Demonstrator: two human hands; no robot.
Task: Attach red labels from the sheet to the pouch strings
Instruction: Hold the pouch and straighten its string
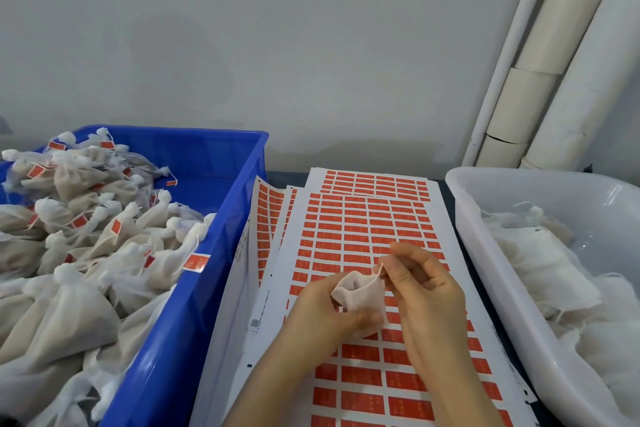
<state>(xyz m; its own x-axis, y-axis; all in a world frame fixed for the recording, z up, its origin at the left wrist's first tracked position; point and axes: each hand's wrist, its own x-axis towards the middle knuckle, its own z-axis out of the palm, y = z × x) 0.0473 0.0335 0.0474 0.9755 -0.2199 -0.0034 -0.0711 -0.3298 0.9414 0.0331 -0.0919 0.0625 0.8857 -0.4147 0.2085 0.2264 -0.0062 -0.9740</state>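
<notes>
One pouch point(360, 289) — left grip point(320, 312) holds body, right grip point(427, 288) pinches string point(380, 270).

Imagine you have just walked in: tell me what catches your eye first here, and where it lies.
The sheets of red labels spread down the middle stand out first, with the left hand holding a small white pouch above them while the right hand pinches its string. To the left, a blue crate is heaped with tagged pouches; to the right, a white tub holds plain pouches.

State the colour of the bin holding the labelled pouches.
The bin is blue, seen best in the head view.
</notes>
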